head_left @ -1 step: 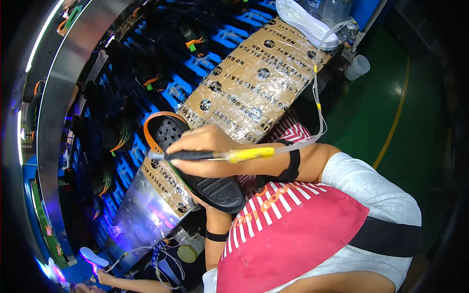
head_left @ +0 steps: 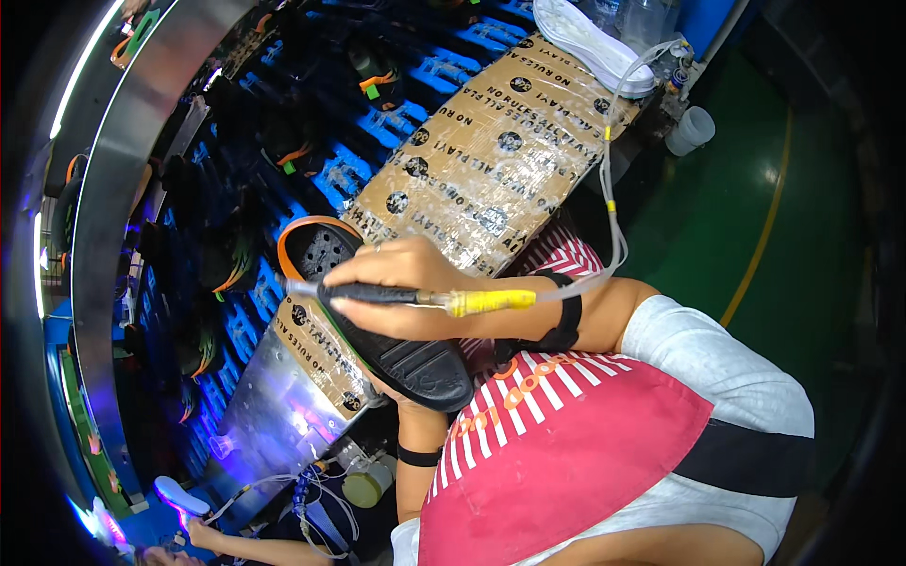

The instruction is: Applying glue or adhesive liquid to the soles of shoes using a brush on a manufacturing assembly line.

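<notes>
A black clog [head_left: 415,358] with an orange heel strap [head_left: 291,253] lies tilted beneath my right hand, its holed upper at the far end. My right hand [head_left: 401,274] is closed around the black handle of a tube-fed brush [head_left: 373,294]. A yellow sleeve wraps the brush's rear end, where a clear tube [head_left: 613,226] joins it. The brush's pale tip reaches past the clog's left edge. From below, my left hand [head_left: 385,389] grips the clog; most of its fingers are hidden under it.
A worktop covered in printed brown tape [head_left: 462,160] stretches behind the clog. A white shoe sole [head_left: 595,42] rests at its far end, near a white cup [head_left: 692,130]. Along the left runs a blue slatted conveyor [head_left: 344,179] with dark shoes. A co-worker's hand [head_left: 196,533] holds another sole.
My right hand and the brush have shifted slightly, the yellow sleeve a little to the right. The clear tube has swung slightly left.
</notes>
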`<action>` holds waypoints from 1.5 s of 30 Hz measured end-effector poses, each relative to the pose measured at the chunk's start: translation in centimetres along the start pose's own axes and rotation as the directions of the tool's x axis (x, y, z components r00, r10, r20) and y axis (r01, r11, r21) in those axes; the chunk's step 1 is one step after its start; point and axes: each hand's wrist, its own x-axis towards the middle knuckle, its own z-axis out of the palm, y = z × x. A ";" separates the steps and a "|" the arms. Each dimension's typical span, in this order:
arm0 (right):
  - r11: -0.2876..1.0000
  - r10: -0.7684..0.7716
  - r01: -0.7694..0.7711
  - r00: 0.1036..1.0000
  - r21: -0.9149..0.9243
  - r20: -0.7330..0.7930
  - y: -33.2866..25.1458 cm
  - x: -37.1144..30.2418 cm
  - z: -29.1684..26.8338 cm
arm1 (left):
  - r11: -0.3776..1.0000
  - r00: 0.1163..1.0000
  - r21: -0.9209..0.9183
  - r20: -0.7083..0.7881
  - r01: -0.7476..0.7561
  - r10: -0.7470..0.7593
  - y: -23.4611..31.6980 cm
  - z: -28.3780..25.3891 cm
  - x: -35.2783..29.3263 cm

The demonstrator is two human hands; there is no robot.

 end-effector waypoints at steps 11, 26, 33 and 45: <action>0.988 -0.093 0.110 0.983 -0.105 0.157 -0.7 -0.5 0.0 | 0.999 1.000 0.038 0.026 -0.017 0.016 0.4 0.3 -0.1; 0.982 0.137 -0.155 0.978 0.109 0.157 -2.3 -1.4 0.2 | 0.993 0.980 0.021 0.161 -0.119 0.114 2.4 1.3 0.8; 0.941 0.003 -0.128 0.928 0.312 0.372 -2.6 -2.5 0.4 | 0.984 0.948 -0.008 0.268 -0.176 0.172 3.4 2.0 1.6; 0.852 0.211 -0.401 0.851 0.335 0.482 -3.5 -3.1 0.3 | 0.965 0.884 -0.089 0.388 -0.247 0.262 5.5 2.9 2.5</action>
